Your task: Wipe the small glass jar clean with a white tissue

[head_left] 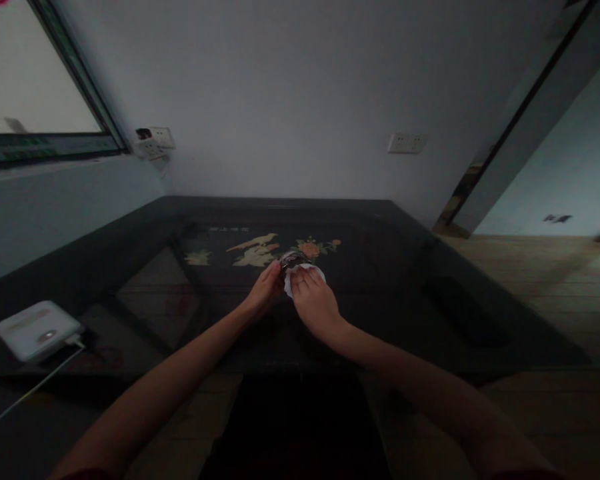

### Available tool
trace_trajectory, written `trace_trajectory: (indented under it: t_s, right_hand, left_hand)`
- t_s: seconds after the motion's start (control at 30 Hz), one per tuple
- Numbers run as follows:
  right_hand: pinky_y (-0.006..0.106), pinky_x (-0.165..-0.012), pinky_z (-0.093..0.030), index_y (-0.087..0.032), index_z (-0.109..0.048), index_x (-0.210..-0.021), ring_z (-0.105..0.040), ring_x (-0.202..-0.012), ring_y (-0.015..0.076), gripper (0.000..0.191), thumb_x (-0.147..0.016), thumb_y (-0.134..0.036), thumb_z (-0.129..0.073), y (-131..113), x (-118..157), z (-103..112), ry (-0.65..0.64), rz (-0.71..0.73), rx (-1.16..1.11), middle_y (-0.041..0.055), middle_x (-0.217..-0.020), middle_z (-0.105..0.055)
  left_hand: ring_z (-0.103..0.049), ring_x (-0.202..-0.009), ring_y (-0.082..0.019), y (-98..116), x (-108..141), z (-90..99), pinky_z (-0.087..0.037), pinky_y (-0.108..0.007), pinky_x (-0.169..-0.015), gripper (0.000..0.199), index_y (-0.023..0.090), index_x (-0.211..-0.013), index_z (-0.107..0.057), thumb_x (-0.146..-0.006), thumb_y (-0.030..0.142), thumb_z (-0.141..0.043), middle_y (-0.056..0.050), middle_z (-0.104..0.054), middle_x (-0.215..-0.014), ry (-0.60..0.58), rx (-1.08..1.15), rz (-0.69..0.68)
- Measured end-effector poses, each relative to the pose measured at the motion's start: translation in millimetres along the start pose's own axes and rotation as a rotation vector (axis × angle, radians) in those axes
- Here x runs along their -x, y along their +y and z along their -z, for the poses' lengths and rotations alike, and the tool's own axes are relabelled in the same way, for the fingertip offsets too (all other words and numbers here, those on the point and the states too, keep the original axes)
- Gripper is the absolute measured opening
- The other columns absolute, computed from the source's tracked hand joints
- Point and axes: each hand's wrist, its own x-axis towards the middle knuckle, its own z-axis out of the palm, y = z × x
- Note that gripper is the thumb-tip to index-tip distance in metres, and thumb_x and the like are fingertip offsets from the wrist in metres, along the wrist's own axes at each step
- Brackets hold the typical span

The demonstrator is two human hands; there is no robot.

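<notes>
My left hand (264, 288) is closed on the left edge of a small, dark, shiny object (293, 257); its kind is too dim to make out. A crumpled white tissue or cloth (289, 283) lies under the fingers of my right hand (314, 300), which presses it against the near side of that object. Both hands are close together over the middle of a dark, glossy table (380, 267). The underside of the object is hidden by my hands and the white piece.
On the table's left stands a white box-shaped device (39, 330) with a white cable (35, 387) running off the near edge. A dark flat shape (465, 310) shows at the right. Behind the table rises a wall with sockets (407, 143).
</notes>
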Motion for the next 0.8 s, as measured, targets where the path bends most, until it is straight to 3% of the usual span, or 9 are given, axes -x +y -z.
trace_trajectory:
  t_s: [0.1, 0.23, 0.4, 0.47, 0.53, 0.63, 0.8]
  right_hand:
    - [0.047, -0.103, -0.04, 0.006, -0.057, -0.119, -0.057, -0.112, 0.0324, 0.036, -0.088, -0.011, -0.048, -11, 0, 4, -0.032, -0.102, -0.124, 0.0279, -0.117, -0.062]
    - [0.048, -0.099, -0.043, -0.001, -0.058, -0.116, -0.057, -0.108, 0.0319, 0.038, -0.083, -0.019, -0.057, -23, -2, 10, 0.005, -0.274, -0.466, 0.0239, -0.113, -0.063]
    - [0.037, -0.084, -0.052, -0.011, -0.054, -0.112, -0.063, -0.096, 0.024, 0.034, -0.08, -0.023, -0.059, -31, -8, 5, 0.112, -0.508, -1.071, 0.0128, -0.104, -0.066]
    - [0.033, -0.077, -0.054, -0.013, -0.053, -0.11, -0.065, -0.089, 0.0212, 0.03, -0.083, -0.027, -0.056, -34, -9, 4, 0.115, -0.539, -1.194, 0.0103, -0.1, -0.067]
    - [0.032, -0.077, -0.054, -0.012, -0.053, -0.11, -0.065, -0.09, 0.0211, 0.03, -0.084, -0.026, -0.055, -36, -10, 3, 0.118, -0.524, -1.128, 0.0114, -0.1, -0.067]
    - [0.036, -0.086, -0.052, -0.01, -0.058, -0.106, -0.063, -0.098, 0.0242, 0.025, -0.083, -0.021, -0.056, -33, -10, 4, 0.073, -0.442, -0.818, 0.0146, -0.102, -0.066]
    - [0.04, -0.103, -0.042, -0.005, -0.061, -0.113, -0.055, -0.115, 0.0264, 0.032, -0.083, -0.011, -0.051, -12, -7, 6, 0.023, -0.155, -0.489, 0.02, -0.115, -0.064]
  left_hand:
    - [-0.062, -0.081, -0.016, -1, 2, -0.8, -0.048, -0.026, -0.076, 0.04, 0.016, -0.098, -0.065, -0.076, 0.05, -0.067, -0.003, -0.069, -0.088, -0.009, -0.005, 0.015]
    - [-0.063, -0.086, -0.017, 0, 7, -2.8, -0.048, -0.027, -0.078, 0.042, 0.018, -0.103, -0.064, -0.077, 0.051, -0.066, -0.003, -0.07, -0.096, -0.002, -0.006, 0.023]
    - [-0.063, -0.097, -0.02, 2, 11, -4.9, -0.047, -0.029, -0.086, 0.051, 0.02, -0.113, -0.061, -0.076, 0.054, -0.066, -0.004, -0.069, -0.106, -0.001, 0.021, -0.016]
    - [-0.063, -0.098, -0.021, 3, 12, -6.3, -0.048, -0.029, -0.086, 0.053, 0.02, -0.112, -0.062, -0.075, 0.056, -0.066, -0.005, -0.069, -0.107, 0.003, 0.026, -0.037]
    - [-0.063, -0.097, -0.022, 6, 13, -7.6, -0.048, -0.03, -0.086, 0.053, 0.019, -0.112, -0.062, -0.074, 0.057, -0.066, -0.007, -0.069, -0.108, 0.008, 0.017, -0.05]
    - [-0.063, -0.101, -0.023, 9, 13, -8.1, -0.047, -0.032, -0.09, 0.052, 0.017, -0.112, -0.061, -0.078, 0.056, -0.063, -0.01, -0.069, -0.11, 0.002, 0.009, -0.051]
    - [-0.063, -0.104, -0.022, 10, 8, -4.9, -0.045, -0.034, -0.094, 0.044, 0.017, -0.111, -0.06, -0.083, 0.051, -0.058, -0.009, -0.069, -0.108, -0.024, 0.04, -0.04]
